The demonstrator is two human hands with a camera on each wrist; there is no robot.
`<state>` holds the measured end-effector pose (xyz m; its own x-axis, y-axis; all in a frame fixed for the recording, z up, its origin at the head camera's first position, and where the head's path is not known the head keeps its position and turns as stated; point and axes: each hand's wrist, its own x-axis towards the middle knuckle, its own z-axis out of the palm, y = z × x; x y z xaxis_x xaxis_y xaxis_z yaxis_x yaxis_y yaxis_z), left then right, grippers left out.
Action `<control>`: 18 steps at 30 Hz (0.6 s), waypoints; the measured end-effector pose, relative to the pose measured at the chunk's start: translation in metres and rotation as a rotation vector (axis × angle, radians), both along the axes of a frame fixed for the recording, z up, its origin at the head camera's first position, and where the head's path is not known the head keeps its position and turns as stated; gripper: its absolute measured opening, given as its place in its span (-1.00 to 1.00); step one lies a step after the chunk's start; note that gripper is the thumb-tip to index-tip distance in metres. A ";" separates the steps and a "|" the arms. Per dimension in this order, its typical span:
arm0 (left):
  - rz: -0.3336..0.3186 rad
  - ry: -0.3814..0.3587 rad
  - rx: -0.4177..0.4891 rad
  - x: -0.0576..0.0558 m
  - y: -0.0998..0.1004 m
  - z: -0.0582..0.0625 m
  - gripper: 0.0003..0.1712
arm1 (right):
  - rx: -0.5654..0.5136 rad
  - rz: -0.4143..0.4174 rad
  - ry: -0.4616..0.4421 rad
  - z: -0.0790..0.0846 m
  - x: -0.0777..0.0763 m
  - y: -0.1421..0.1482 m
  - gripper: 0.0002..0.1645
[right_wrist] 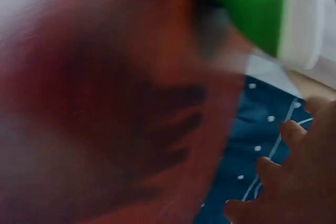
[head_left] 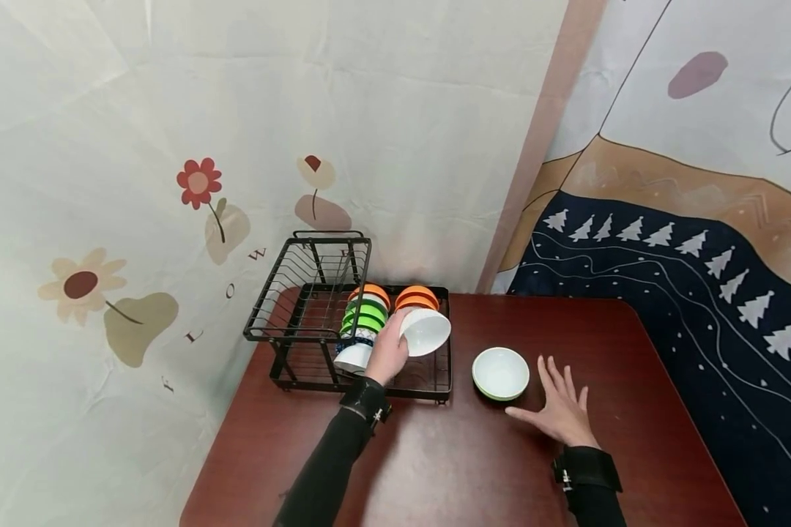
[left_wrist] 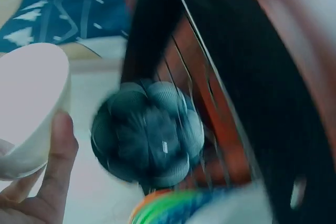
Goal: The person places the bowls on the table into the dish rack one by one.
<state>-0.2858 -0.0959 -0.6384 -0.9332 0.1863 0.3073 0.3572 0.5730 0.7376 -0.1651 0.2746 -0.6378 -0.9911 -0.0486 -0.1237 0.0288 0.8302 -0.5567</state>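
Note:
My left hand grips a white bowl by its rim, tilted over the right side of the black wire dish rack. The left wrist view shows the thumb and fingers along the outside of that bowl. Several bowls stand on edge in a row in the rack: orange, green, patterned, and a white one in front. Behind the held bowl are orange bowls. My right hand, fingers spread, is just right of a white bowl with green outside on the table.
The rack's upper basket overhangs its left half. A reddish-brown table carries everything. Behind it hangs a pale flowered curtain, and a dark blue cloth with white trees lies beyond the right edge.

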 end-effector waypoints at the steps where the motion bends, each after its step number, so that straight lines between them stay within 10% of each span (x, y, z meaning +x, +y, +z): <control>1: 0.018 0.045 -0.059 0.003 0.001 0.009 -0.17 | 0.008 0.005 -0.035 -0.004 0.002 0.002 0.74; 7: 0.077 0.146 -0.341 0.018 0.008 0.054 -0.16 | 0.037 0.015 -0.196 -0.023 0.008 0.010 0.84; 13: 0.099 0.227 -0.650 0.014 0.013 0.054 -0.25 | 0.031 0.019 -0.242 -0.034 0.011 0.012 0.91; 18: 0.077 0.293 -0.739 0.009 0.016 0.045 -0.41 | 0.011 0.012 -0.234 -0.034 0.010 0.010 0.93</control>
<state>-0.2769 -0.0802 -0.5929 -0.8521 0.3756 0.3646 0.4172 0.9080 0.0397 -0.1554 0.2844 -0.6721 -0.9346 -0.0577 -0.3509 0.1460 0.8375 -0.5266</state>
